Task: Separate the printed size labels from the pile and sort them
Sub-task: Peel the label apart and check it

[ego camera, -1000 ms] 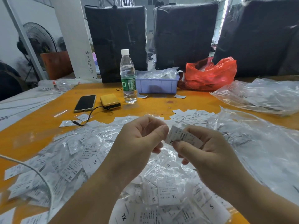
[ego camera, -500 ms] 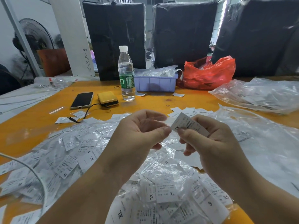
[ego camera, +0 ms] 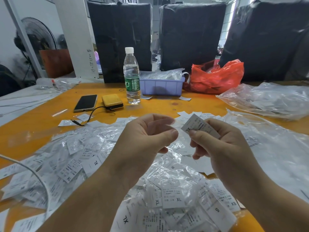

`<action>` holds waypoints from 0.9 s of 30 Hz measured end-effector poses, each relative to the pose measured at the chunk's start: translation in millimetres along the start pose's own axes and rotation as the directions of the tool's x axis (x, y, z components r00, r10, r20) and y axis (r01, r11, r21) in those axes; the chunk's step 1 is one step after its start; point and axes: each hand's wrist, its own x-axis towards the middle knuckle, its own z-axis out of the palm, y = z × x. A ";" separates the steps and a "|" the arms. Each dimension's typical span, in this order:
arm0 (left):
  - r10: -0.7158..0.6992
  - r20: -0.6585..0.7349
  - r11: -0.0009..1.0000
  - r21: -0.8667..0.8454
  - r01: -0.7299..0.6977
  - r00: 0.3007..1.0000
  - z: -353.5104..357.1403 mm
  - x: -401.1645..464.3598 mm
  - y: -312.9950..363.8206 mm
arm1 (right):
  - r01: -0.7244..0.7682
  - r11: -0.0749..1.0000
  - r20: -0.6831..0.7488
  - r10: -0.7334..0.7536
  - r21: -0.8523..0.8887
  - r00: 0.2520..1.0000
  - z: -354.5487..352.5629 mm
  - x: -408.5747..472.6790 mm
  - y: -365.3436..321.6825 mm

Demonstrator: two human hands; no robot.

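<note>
A white label [ego camera: 199,126] marked XL is pinched in the right hand [ego camera: 222,146], above a pile of labels [ego camera: 93,158] on the orange worktop [ego camera: 41,121]. The left hand [ego camera: 143,139] hovers beside it, fingers loosely curled, holding nothing. At 12 o'clock stands a water bottle [ego camera: 132,76].

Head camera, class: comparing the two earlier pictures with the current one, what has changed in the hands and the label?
The left hand has let go of the XL label and drawn slightly away; a gap now shows. The right hand alone pinches it. The label pile, water bottle and phone stayed put.
</note>
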 end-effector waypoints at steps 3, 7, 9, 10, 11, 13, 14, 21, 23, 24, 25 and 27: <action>0.014 -0.003 1.000 -0.003 -0.014 1.000 -1.6 -0.1 1.3 | 0.006 1.000 -0.005 -0.006 -0.009 1.000 0.2 -0.6 1.6; -0.003 -0.015 0.999 -0.044 0.003 1.000 -4.1 -0.1 2.2 | 0.003 0.999 -0.057 -0.005 -0.037 0.998 -1.0 1.5 4.2; -0.009 -0.013 0.999 -0.044 0.009 1.000 -3.4 0.2 1.8 | -0.007 1.000 -0.009 0.007 0.006 1.000 -1.7 1.5 2.7; -0.013 -0.011 0.999 -0.044 0.013 1.000 -2.9 0.3 1.4 | -0.002 1.000 0.033 0.001 0.024 0.999 -1.4 1.0 0.9; -0.017 -0.010 0.999 -0.046 0.016 1.000 -2.4 0.7 0.9 | 0.004 0.999 0.071 -0.007 0.040 0.997 -0.9 0.3 -0.4; -0.020 -0.012 0.999 -0.041 0.019 1.000 -1.8 1.2 0.1 | 0.014 0.996 0.125 -0.024 0.083 0.992 0.0 -0.5 -2.4; -0.019 -0.015 0.999 -0.036 0.019 1.000 -1.7 1.3 -0.2 | 0.017 0.994 0.135 -0.031 0.105 0.990 0.6 -0.5 -2.8; -0.027 -0.042 0.999 -0.030 0.026 0.999 -2.5 1.6 -0.6 | 0.001 0.977 0.158 -0.035 0.214 0.987 0.7 0.0 -2.6; -0.031 -0.045 0.999 -0.027 0.030 0.998 -2.3 1.8 -0.9 | -0.004 0.975 0.161 -0.033 0.222 0.986 0.3 -0.4 -2.7; -0.033 -0.045 0.999 -0.022 0.032 0.998 -2.2 1.8 -1.1 | -0.006 0.974 0.159 -0.031 0.225 0.987 0.1 -0.5 -3.1; -0.034 -0.045 0.999 -0.018 0.033 0.998 -2.4 1.9 -1.4 | -0.008 0.973 0.156 -0.029 0.230 0.987 -0.2 -0.6 -3.4; -0.039 -0.036 0.999 -0.023 0.038 0.999 -3.0 2.0 -1.7 | -0.014 0.972 0.152 -0.023 0.236 0.988 0.0 -0.1 -3.7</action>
